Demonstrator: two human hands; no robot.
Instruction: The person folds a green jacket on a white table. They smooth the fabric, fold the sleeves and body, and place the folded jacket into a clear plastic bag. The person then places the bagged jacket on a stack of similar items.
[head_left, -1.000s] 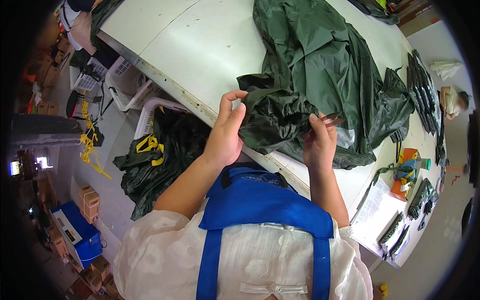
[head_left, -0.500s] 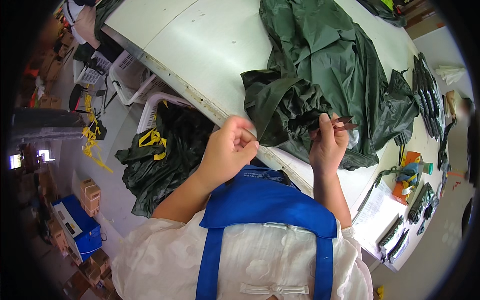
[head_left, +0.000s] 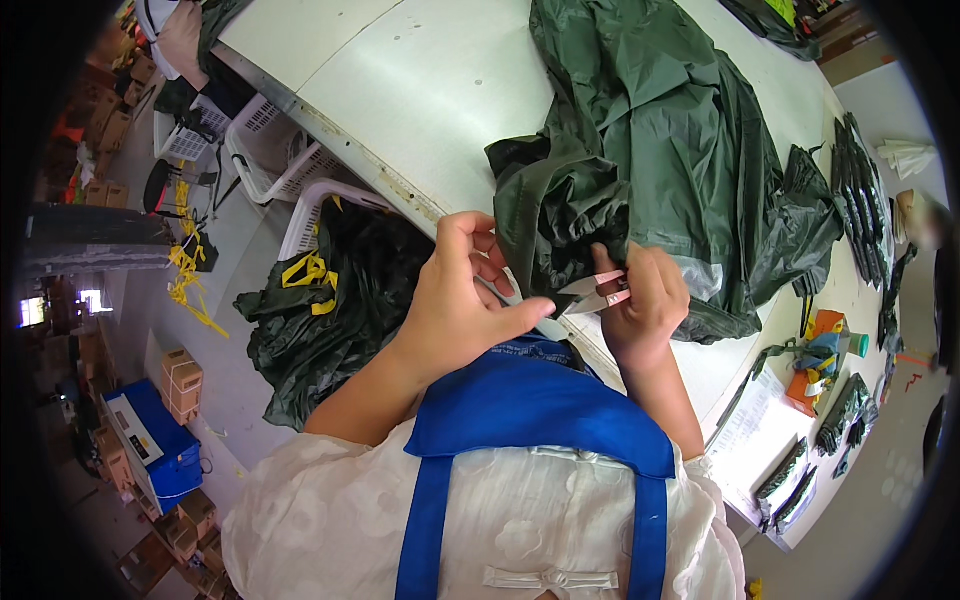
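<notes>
A dark green waterproof-looking garment point(head_left: 665, 150) lies crumpled over the table, its gathered opening point(head_left: 575, 215) turned toward me. In my right hand point(head_left: 648, 308) is a pair of thread snips point(head_left: 592, 294). Their blades point left, apart from each other, just below the opening's edge, and the fingers of that hand also touch the green cloth. My left hand point(head_left: 455, 305) is beside the left edge of the opening, thumb stretched toward the blade tips and fingers loosely bent apart. Whether its fingertips touch the cloth is hard to make out.
The white table point(head_left: 440, 100) has a metal-trimmed edge running diagonally before me. Below it on the left, a white basket point(head_left: 305, 215) overflows with dark green cloth and yellow strips. Folded dark packets point(head_left: 860, 200), a paper sheet point(head_left: 755, 430) and an orange box point(head_left: 820, 350) sit at right.
My right hand has turned the snips from pointing right to pointing left, under the cloth opening. The left hand has opened from a pinch, and the opening has shifted to face me.
</notes>
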